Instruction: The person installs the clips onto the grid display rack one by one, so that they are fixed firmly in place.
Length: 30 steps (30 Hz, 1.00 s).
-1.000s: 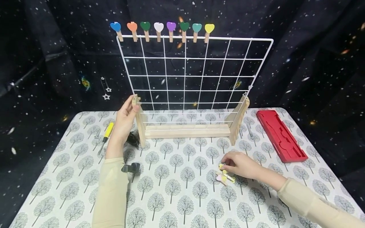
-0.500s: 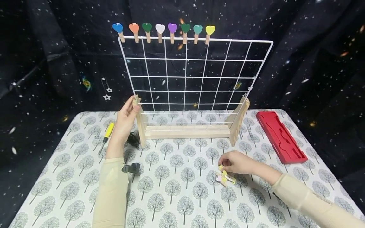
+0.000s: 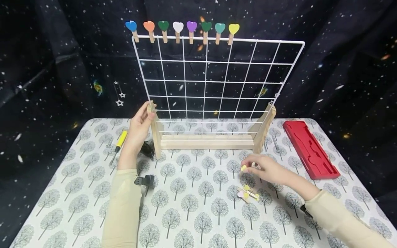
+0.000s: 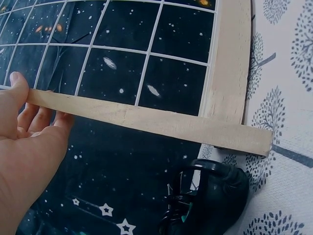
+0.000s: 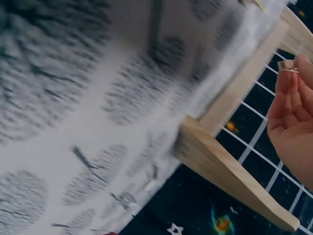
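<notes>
My left hand [image 3: 139,129] grips the top of the left wooden upright [image 4: 122,113] of a stand, thumb on one side and fingers on the other. That stand carries a white wire grid [image 3: 204,81]. Along the grid's top wire sits a row of wooden clothespins with coloured hearts, from a blue heart [image 3: 131,26] at the left to a yellow heart [image 3: 234,29]. Over the cloth, my right hand [image 3: 266,168] pinches a clothespin [image 5: 287,65] with a yellow heart between thumb and fingers. Below it lies a small pile of heart clothespins [image 3: 246,195].
A red moulded tray [image 3: 311,150] lies at the right of the tree-print tablecloth [image 3: 192,220]. Left of the stand are a yellow-handled screwdriver [image 3: 121,139] and a black object [image 3: 147,149]. A dark star-print curtain [image 3: 46,69] hangs behind.
My right hand has lifted a yellow-heart clothespin off the pile and moved it up and away toward the stand. The left hand keeps its hold on the upright. The head view has shifted slightly.
</notes>
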Each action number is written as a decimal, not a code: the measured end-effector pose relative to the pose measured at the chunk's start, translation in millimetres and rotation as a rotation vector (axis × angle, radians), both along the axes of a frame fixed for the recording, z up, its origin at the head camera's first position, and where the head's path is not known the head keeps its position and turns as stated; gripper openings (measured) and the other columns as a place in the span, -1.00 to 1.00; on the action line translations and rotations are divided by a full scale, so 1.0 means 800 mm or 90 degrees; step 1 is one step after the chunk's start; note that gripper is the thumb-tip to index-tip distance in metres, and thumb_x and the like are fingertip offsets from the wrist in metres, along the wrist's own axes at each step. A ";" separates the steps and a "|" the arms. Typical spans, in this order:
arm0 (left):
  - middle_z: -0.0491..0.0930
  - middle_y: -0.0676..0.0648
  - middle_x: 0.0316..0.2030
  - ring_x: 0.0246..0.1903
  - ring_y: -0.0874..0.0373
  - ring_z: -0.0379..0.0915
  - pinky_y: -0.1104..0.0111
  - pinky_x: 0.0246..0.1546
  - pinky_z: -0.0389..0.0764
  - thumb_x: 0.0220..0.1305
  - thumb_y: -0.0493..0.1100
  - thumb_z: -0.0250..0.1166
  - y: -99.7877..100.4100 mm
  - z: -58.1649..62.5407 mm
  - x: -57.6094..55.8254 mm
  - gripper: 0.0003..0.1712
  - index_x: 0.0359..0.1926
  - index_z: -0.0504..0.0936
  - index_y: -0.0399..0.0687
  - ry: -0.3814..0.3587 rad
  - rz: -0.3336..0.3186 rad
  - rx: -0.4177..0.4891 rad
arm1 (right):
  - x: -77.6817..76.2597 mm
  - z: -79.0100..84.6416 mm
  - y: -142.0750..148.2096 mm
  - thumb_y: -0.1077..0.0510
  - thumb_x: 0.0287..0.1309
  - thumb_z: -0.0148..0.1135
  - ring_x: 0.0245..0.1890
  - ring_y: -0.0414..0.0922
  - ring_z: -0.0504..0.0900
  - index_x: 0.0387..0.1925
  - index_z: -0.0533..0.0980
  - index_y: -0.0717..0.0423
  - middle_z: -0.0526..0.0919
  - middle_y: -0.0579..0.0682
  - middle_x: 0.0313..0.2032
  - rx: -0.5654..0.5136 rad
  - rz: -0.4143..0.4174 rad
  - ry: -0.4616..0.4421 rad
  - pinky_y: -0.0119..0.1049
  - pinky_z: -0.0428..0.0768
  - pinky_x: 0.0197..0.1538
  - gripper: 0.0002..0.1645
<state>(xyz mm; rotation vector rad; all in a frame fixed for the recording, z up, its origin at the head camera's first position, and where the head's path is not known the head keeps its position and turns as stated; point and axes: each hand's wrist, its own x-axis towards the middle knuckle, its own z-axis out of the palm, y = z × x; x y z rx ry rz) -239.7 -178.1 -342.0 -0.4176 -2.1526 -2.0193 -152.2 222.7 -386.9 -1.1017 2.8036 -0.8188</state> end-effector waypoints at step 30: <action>0.20 -0.06 0.22 0.22 0.16 0.08 0.26 0.25 0.09 0.22 -0.05 0.02 0.000 -0.002 -0.002 -0.42 0.26 0.12 0.14 -0.001 0.000 0.004 | -0.086 0.341 -0.083 0.10 -0.02 0.21 -0.40 -0.32 0.57 -0.23 0.56 0.08 0.64 -0.16 -0.36 -0.299 -0.219 0.259 -0.56 0.39 -0.41 -0.73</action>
